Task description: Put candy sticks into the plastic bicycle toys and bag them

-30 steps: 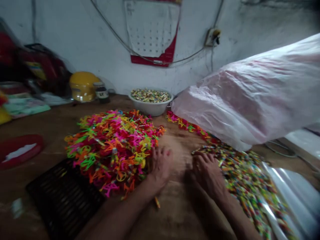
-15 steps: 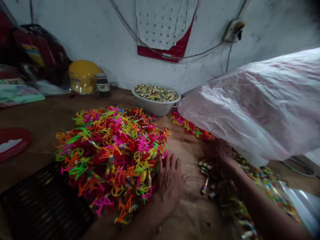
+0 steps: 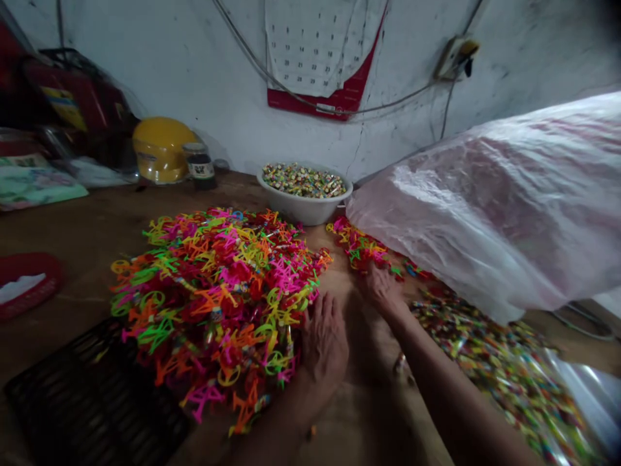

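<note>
A large heap of bright plastic pieces [image 3: 223, 291] in pink, orange, yellow and green lies on the brown table [image 3: 359, 336]. Against the heap's right edge rests my left hand [image 3: 324, 340], palm down with its fingers spread. Farther forward and to the right, my right hand [image 3: 381, 285] reaches to a smaller strip of similar pieces [image 3: 359, 243]; its fingertips are blurred and partly lost among them. Right of my right forearm spreads a pile of small, shiny wrapped items [image 3: 495, 362].
A grey bowl [image 3: 305, 208] full of small wrapped pieces stands by the wall. A large translucent plastic bag [image 3: 485, 207] bulges at the right. A black crate [image 3: 92, 395], red basket [image 3: 48, 285], yellow-lidded container [image 3: 162, 149] and dark jar [image 3: 200, 169] are at the left.
My right hand has moved left and forward, from the wrapped items to the strip of plastic pieces. Dark wrapped items near it are now farther right. My left hand has shifted slightly left.
</note>
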A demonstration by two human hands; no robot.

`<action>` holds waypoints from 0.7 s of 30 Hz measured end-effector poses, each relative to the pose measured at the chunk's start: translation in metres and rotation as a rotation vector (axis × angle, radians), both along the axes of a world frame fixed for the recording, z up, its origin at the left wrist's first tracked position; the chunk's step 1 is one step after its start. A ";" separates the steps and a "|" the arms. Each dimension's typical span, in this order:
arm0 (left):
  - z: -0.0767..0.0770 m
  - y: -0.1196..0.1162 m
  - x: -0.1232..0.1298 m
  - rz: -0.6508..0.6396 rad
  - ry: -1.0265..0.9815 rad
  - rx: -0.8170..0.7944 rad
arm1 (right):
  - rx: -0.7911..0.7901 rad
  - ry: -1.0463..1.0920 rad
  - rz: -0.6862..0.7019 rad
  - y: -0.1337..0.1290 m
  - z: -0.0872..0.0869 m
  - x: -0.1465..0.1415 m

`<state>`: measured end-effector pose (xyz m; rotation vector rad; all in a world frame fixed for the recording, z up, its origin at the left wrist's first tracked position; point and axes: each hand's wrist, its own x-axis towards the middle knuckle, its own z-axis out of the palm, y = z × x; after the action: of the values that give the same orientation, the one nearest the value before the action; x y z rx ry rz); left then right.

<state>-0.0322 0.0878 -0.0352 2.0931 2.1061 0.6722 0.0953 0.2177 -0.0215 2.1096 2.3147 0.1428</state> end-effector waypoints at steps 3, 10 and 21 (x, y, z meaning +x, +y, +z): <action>0.007 0.000 -0.002 0.004 -0.179 0.118 | -0.003 0.048 0.012 -0.035 -0.001 -0.009; 0.010 0.009 -0.005 -0.025 -0.393 0.163 | -0.065 0.229 0.161 -0.115 0.018 -0.010; 0.038 -0.008 0.015 -0.312 -0.400 0.206 | -0.038 0.841 0.129 -0.187 0.039 0.038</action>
<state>-0.0176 0.0794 0.0024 2.0971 1.5174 1.1824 0.1334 0.0305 0.0179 2.2777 2.7904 -0.9586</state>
